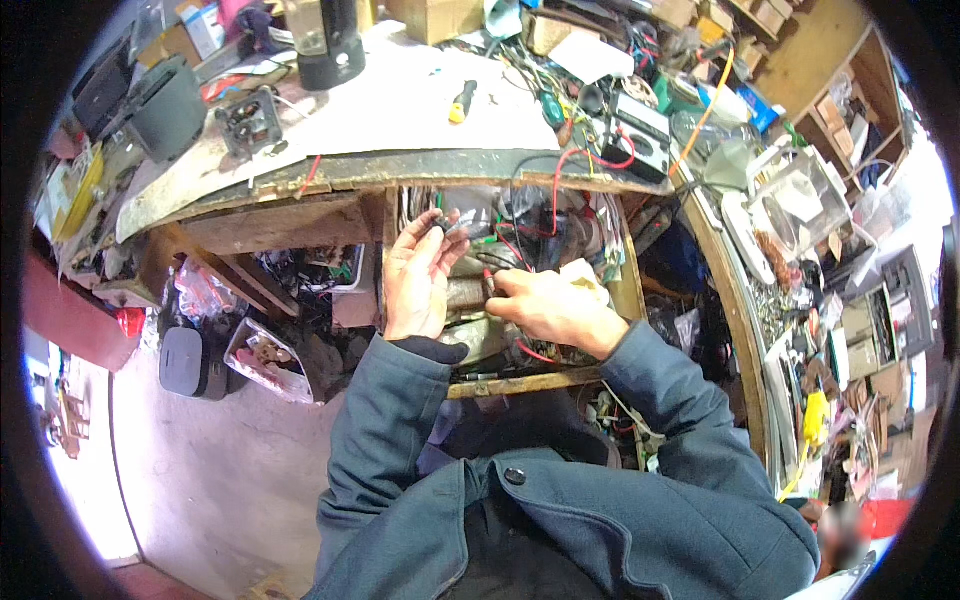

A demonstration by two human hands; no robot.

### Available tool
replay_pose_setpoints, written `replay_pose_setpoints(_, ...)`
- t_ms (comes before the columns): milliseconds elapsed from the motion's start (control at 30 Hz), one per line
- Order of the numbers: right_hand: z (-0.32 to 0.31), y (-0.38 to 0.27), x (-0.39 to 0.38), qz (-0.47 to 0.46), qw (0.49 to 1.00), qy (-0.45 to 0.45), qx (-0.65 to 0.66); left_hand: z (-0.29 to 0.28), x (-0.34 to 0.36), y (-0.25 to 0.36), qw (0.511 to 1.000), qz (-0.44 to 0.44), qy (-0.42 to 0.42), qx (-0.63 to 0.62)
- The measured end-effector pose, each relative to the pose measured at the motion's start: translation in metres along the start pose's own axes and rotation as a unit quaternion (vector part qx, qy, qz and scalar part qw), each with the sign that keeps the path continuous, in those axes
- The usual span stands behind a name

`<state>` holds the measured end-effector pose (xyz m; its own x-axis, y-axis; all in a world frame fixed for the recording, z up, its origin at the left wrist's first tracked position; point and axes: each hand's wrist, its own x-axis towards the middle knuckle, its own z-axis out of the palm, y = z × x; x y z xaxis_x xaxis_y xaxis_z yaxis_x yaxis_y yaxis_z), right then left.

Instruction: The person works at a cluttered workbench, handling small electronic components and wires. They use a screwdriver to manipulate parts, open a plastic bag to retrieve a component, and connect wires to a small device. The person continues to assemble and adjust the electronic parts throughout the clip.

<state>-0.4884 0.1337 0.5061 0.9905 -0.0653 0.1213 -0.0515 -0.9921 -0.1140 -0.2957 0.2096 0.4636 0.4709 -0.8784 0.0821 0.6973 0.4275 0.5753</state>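
My left hand (422, 280) is palm up over the open drawer (525, 384), its thumb and fingers closed on a small dark part (438, 226) whose kind I cannot make out. To its right, my right hand (555, 308) grips a slim red test probe (488, 282), pointing up and apart from the dark part. Red and black leads run from the drawer up over the bench edge. They reach a black-and-white meter (640, 135) at the back right. Wires, plastic bags and small parts fill the drawer below my hands.
A yellow-and-black screwdriver (462, 103) lies on the white bench top (400, 110). Left of it are an opened device (250, 122) and a dark grey bin (168, 108). Tangled cables (545, 75) and clutter crowd the right. Below left stands a white box (268, 358) of scraps.
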Motion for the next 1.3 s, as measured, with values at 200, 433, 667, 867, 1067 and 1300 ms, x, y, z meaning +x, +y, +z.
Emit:
replay_pose_setpoints(200,-0.047,0.019,-0.001,0.135,0.838,0.268,0.456,-0.002,0.001,-0.003,0.999,-0.018,-0.003,-0.043)
replay_pose_setpoints(433,-0.022,0.037,0.009,0.077,0.609,0.354,0.706,-0.001,-0.003,0.002,0.995,-0.080,-0.012,-0.056)
replay_pose_setpoints(667,-0.024,0.021,0.009,0.215,0.646,0.371,0.631,0.004,-0.009,-0.001,0.991,-0.114,-0.056,-0.038)
replay_pose_setpoints(867,-0.009,0.027,0.015,0.216,0.542,0.426,0.691,0.012,-0.012,-0.004,0.988,-0.135,-0.077,-0.018)
replay_pose_setpoints(1067,-0.005,0.024,0.021,0.216,0.495,0.423,0.728,0.011,-0.015,-0.005,0.986,-0.146,-0.078,-0.009)
replay_pose_setpoints(1300,-0.012,0.023,0.016,0.228,0.523,0.427,0.702,0.017,-0.015,-0.007,0.985,-0.151,-0.084,-0.010)
